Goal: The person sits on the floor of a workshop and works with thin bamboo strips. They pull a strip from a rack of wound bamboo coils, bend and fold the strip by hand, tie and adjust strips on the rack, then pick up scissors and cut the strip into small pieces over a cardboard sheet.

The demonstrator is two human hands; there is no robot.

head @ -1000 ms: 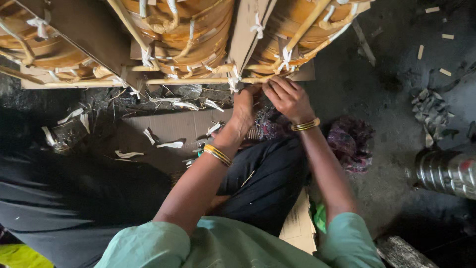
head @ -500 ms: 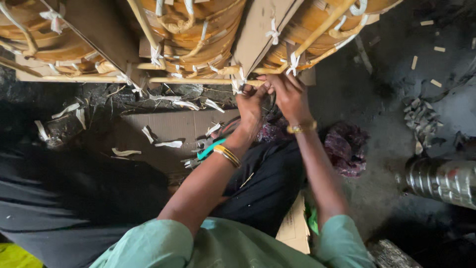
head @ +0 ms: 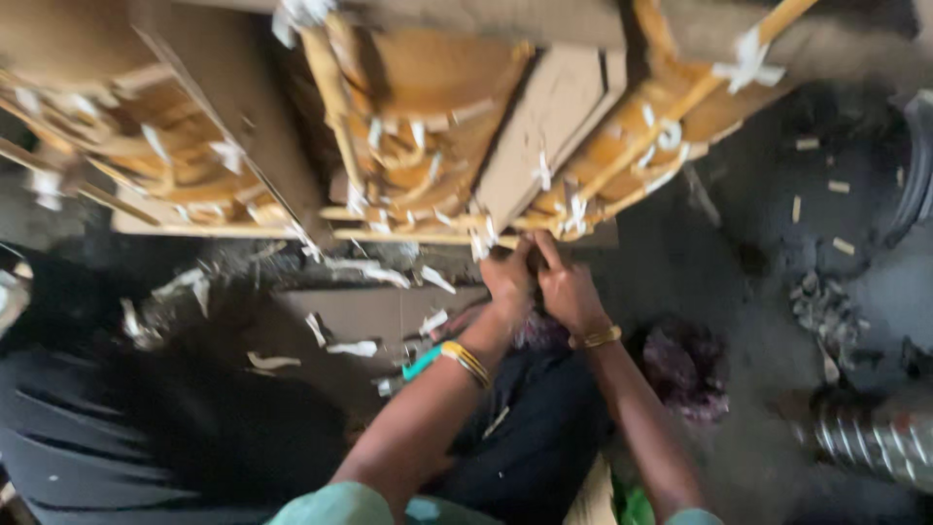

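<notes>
the white tie [head: 483,236] is sitting at the lower edge of the cane frame [head: 544,209], where a thin slat [head: 408,236] is running along the bottom, just above the person's knuckles. the left hand [head: 507,282] and the right hand [head: 567,292] are pressing together right under it, fingers curled in and pinching at the joint; the frame is blurred, so whether they are gripping the tie's ends or only the cane cannot be told. judging from this, the step is going best if both hands are pulling evenly while the cane pieces are being held flush, so the binding is not slipping sideways. more white ties [head: 748,63] are showing across the frame. scraps [head: 352,347] are lying on the cardboard [head: 379,311] below, and a ribbed metal piece [head: 870,442] is lying well apart on the dark floor [head: 739,253].
</notes>
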